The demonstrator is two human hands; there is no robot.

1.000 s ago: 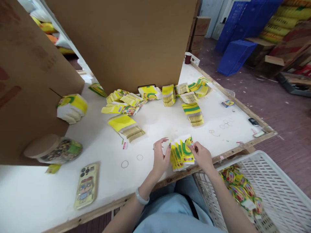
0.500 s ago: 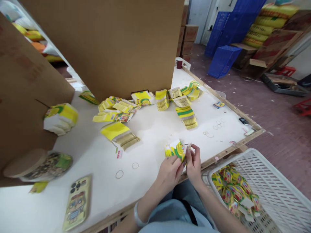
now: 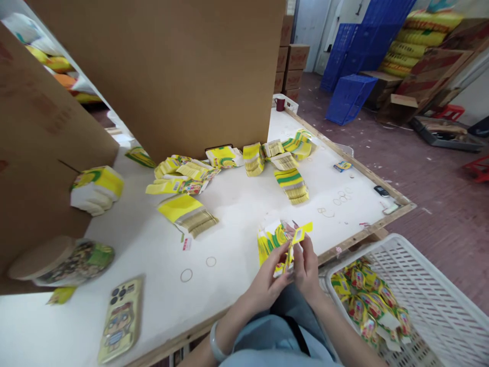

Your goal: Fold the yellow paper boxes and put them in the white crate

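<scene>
Both hands closed on one yellow card [image 3: 303, 232], held up over the near table edge, in front of the person's body. Left hand [image 3: 272, 275]: fingers pinched on the card's lower, folded part. Right hand [image 3: 307, 265]: fingers gripping it from the other side, yellow flap sticking out above the fingers. Exact fingertip contact partly hidden. Pale wristband [image 3: 217, 342] on left wrist.

Just behind the left hand, a fanned pile of cards [image 3: 267, 243], yellow, green and white, lies on the white table [image 3: 240, 224], partly covered by the hands. Right of the hands, beside and below the table edge: white plastic basket [image 3: 439, 288], printed packets [image 3: 369, 293] bunched inside.

Left of the fanned pile: two thin rings [image 3: 186, 275], then a phone [image 3: 120, 321] lying camera side up, and a lidded jar [image 3: 82, 262] on its side. Farther in, a stack of cards [image 3: 189, 214] lying slanted; behind it a loose heap of cards [image 3: 183, 174]. Another striped stack [image 3: 292, 186] lies beyond the hands. Small blue-yellow packet [image 3: 342, 166] near the right edge. Big cardboard sheet [image 3: 183, 71] stands at the back; dark red mug [image 3: 280, 104] at the far corner. Blue crates [image 3: 349, 99] on the floor beyond.
</scene>
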